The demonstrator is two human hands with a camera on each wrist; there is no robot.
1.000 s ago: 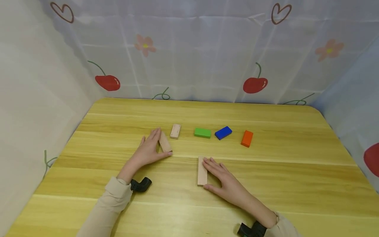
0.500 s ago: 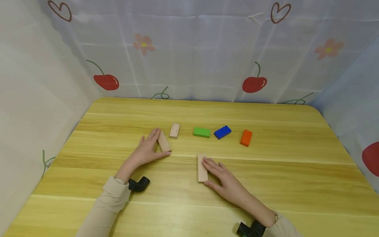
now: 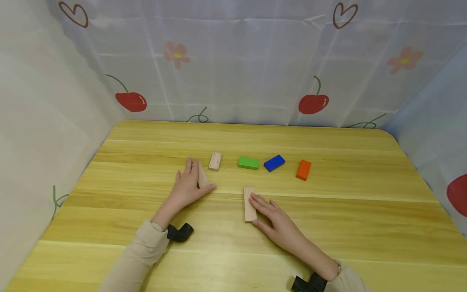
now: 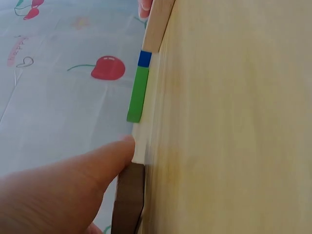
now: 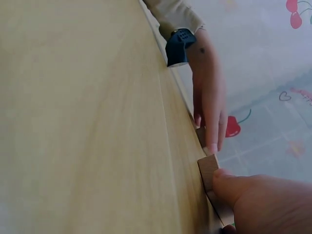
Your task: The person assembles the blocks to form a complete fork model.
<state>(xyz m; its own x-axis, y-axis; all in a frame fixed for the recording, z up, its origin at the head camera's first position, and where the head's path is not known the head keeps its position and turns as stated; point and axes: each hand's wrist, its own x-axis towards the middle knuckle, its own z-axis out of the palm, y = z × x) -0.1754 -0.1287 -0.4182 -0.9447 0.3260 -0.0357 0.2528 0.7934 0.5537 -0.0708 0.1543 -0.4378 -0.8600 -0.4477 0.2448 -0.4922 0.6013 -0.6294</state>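
placement appears to be the step in hand, one piece at each hand. the right hand [image 3: 278,224] has its fingers extended over the right plain wooden block [image 3: 248,211], tips on its top face and thumb at its near end; no finger curls round it. the left hand [image 3: 186,189] is spread, fingers straight beside the far end of the left plain wooden block [image 3: 202,177], thumb reaching past its near end; no firm grip is evident. both lie on the wooden table [image 3: 339,227], the left one slanted and farther from the person. for good control, guide each piece from both ends with light, even pressure, and clear the nearby speckled block [image 3: 215,161]. leave the green block [image 3: 249,163], blue block [image 3: 274,163] and orange block [image 3: 303,170] undisturbed.
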